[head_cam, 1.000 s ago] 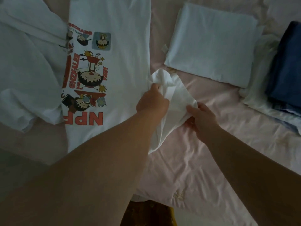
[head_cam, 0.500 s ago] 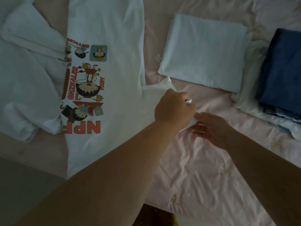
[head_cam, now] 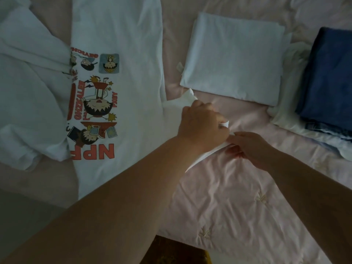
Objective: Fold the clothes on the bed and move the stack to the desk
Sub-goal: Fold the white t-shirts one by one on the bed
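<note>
A white T-shirt (head_cam: 122,54) with a red and black cartoon print lies flat on the pink bedspread (head_cam: 238,197). Its right sleeve (head_cam: 173,113) sticks out toward the middle of the bed. My left hand (head_cam: 202,124) grips the sleeve's cloth, fingers curled round it. Just to the right, my right hand (head_cam: 247,147) pinches the sleeve's hem edge. A folded white garment (head_cam: 234,58) lies beyond my hands. A folded dark blue garment (head_cam: 329,77) rests on white cloth at the right.
Another white garment (head_cam: 28,88) lies crumpled at the left, overlapping the printed shirt's edge. A dark yellowish object (head_cam: 177,250) shows below the bed's near edge. The bed's left edge runs diagonally at the lower left.
The bunched-up sleeve has been pulled down and flattened out to the right. Both hands moved rightward with it, and the camera shifted slightly.
</note>
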